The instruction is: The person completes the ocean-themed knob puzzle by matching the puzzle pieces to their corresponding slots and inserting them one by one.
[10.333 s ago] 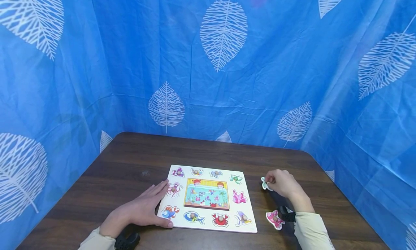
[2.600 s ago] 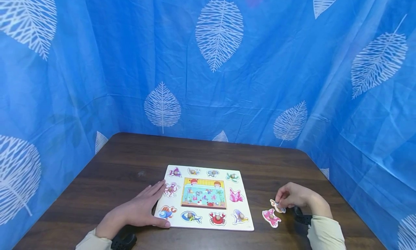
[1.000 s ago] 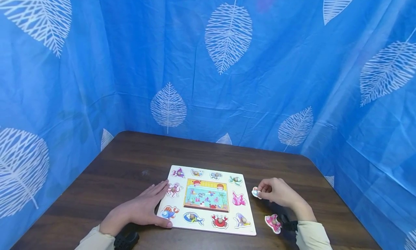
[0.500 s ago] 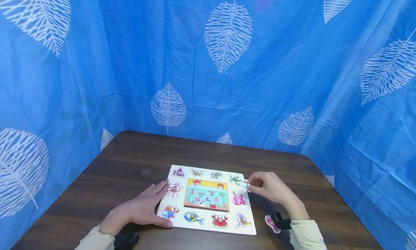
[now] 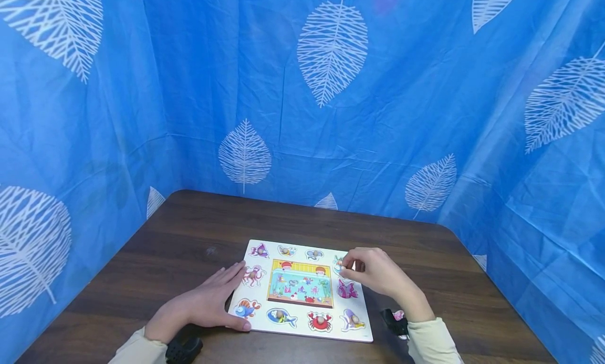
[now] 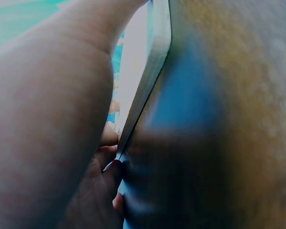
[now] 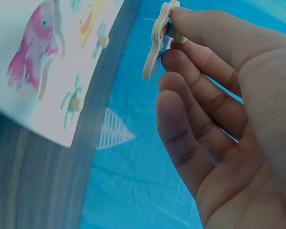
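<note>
My left hand (image 5: 205, 303) rests along the left edge of a wooden peg puzzle board (image 5: 302, 327), fingers extended and the thumb at its front edge. Between thumb and fingertips my right hand (image 5: 373, 272) pinches a small puzzle piece (image 7: 155, 45) by its peg, white-edged with some orange and blue. In the head view that piece overlaps the board's upper right, close to the green piece (image 7: 74, 102); the right wrist view shows it raised and tilted. Below lies a pink fish-shaped recess (image 5: 347, 289) without a peg. The left wrist view shows the left fingers (image 6: 109, 136) against the board's side.
A pink puzzle piece (image 5: 398, 315) lies on the dark wooden table (image 5: 212, 219) at the right, partly hidden by the black wrist camera (image 5: 394, 323). Pegged pieces, such as a red crab (image 5: 320, 322), sit around the board. Blue leaf-patterned curtains (image 5: 378, 117) enclose the table.
The green piece, earlier in my right hand on the table, now sits in the board. My right hand has since picked up another piece beside the pink one and carried it left over the board.
</note>
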The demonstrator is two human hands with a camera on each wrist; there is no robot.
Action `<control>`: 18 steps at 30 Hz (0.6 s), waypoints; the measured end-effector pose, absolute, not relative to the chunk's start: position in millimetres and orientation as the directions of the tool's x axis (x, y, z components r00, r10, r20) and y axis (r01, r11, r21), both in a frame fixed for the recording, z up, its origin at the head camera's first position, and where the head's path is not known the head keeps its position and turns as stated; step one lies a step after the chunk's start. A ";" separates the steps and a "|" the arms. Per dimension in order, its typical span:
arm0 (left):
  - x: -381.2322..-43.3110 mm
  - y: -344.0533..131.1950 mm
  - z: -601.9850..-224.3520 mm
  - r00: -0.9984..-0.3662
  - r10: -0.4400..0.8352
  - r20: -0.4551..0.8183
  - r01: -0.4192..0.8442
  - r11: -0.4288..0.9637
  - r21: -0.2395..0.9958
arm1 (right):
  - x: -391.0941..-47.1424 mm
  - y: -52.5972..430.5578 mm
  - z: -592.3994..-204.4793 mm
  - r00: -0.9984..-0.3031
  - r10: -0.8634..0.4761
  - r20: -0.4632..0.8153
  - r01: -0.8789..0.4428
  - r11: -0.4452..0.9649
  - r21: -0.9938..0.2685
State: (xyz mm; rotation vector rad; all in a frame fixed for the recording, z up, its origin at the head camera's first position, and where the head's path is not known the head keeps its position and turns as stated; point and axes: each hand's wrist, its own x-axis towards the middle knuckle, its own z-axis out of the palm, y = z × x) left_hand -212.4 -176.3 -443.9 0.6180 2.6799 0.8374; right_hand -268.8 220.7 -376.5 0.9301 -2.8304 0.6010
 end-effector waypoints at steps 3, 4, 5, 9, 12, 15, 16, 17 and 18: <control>-211.9 -176.1 -443.0 -0.875 0.468 -0.123 0.315 0.744 0.590 | -268.6 211.4 -376.3 -0.799 -0.562 0.212 -0.600 0.730 -0.327; -211.8 -176.0 -442.7 -0.875 0.467 -0.124 0.314 0.745 0.588 | -268.4 208.2 -376.3 -0.797 -0.567 0.208 -0.603 0.728 -0.325; -211.7 -175.9 -442.3 -0.875 0.467 -0.124 0.314 0.746 0.588 | -268.2 205.0 -376.5 -0.795 -0.571 0.206 -0.606 0.726 -0.325; -211.4 -175.1 -440.3 -0.877 0.463 -0.127 0.310 0.748 0.587 | -267.0 192.8 -376.9 -0.797 -0.574 0.190 -0.603 0.732 -0.318; -211.2 -174.5 -439.6 -0.878 0.461 -0.128 0.308 0.749 0.587 | -266.0 184.8 -377.5 -0.796 -0.578 0.178 -0.603 0.733 -0.316; -211.2 -174.6 -439.8 -0.878 0.463 -0.126 0.310 0.748 0.586 | -264.7 177.6 -377.7 -0.791 -0.588 0.168 -0.608 0.727 -0.317; -211.2 -174.7 -440.0 -0.877 0.463 -0.125 0.312 0.748 0.586 | -264.5 175.4 -377.8 -0.787 -0.595 0.166 -0.614 0.724 -0.315; -211.1 -174.9 -440.2 -0.877 0.464 -0.124 0.312 0.747 0.588 | -263.8 173.1 -377.7 -0.783 -0.600 0.164 -0.618 0.721 -0.314; -211.2 -175.1 -440.5 -0.877 0.464 -0.122 0.313 0.746 0.587 | -263.4 170.9 -377.7 -0.779 -0.606 0.163 -0.623 0.717 -0.312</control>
